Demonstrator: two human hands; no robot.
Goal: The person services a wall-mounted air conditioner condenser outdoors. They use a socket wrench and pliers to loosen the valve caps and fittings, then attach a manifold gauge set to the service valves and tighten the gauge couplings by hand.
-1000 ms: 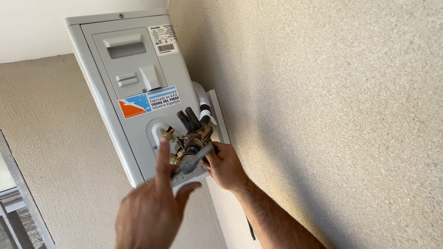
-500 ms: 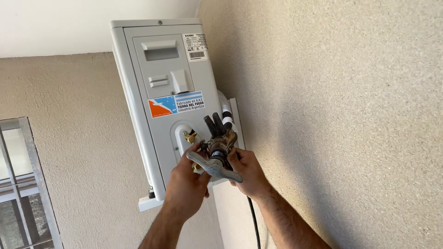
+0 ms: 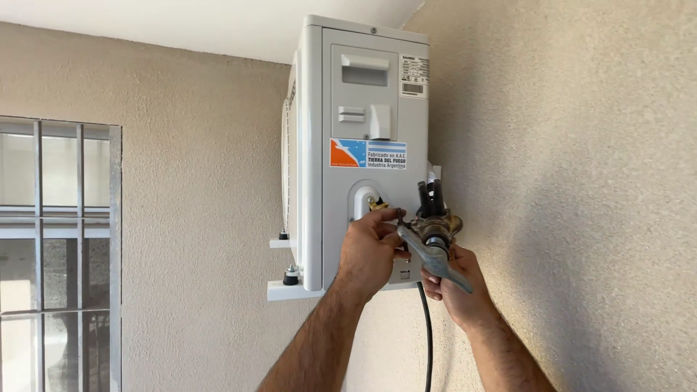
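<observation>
Two hands at the valve cluster low on the wall-mounted outdoor unit: left hand clenched beside the fitting, right hand grasping the grey wrench (jaws on the valve), best turned slowly and squarely.

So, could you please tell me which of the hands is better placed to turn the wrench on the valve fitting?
Probably the right hand: it already grips the wrench handle below the valve fitting. The left hand rests at the fitting's side.
</observation>
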